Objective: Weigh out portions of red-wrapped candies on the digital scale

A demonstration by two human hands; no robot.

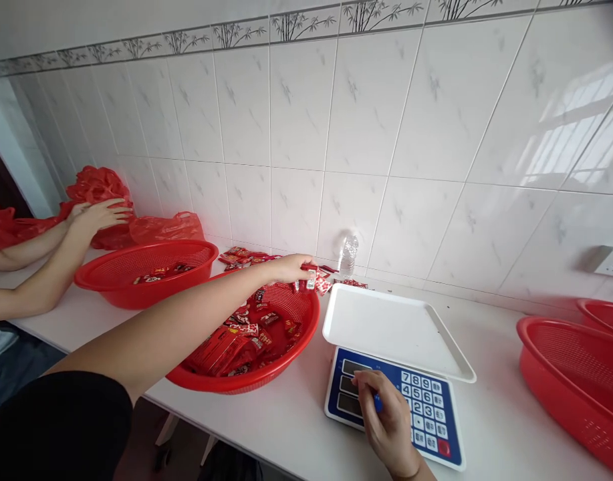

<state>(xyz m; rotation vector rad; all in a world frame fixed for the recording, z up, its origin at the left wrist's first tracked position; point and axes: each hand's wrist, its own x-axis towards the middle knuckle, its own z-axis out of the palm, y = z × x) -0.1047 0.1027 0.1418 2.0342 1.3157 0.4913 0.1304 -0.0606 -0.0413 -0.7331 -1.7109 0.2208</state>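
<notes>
My left hand [292, 268] reaches across the red basket [313, 319] and is closed on small red-and-white packets [317, 280] above its far right rim. Inside that basket lie many red wrapped packets [266, 341] and a larger red bag [218, 353]. More red packets [243, 256] are on the table behind it. My right hand [386, 417] is curled over the display and keypad of a blue digital scale [451, 427]. Its fingers are pressed together, and a bit of bright blue shows between them. The scale's white tray [386, 321] has nothing on it.
A clear plastic bottle [349, 255] stands by the tiled wall. To the left, another person's hands [98, 215] touch red plastic bags [100, 190] behind a second red basket [103, 284]. More red baskets [567, 361] sit at the right, below a wall socket [611, 262].
</notes>
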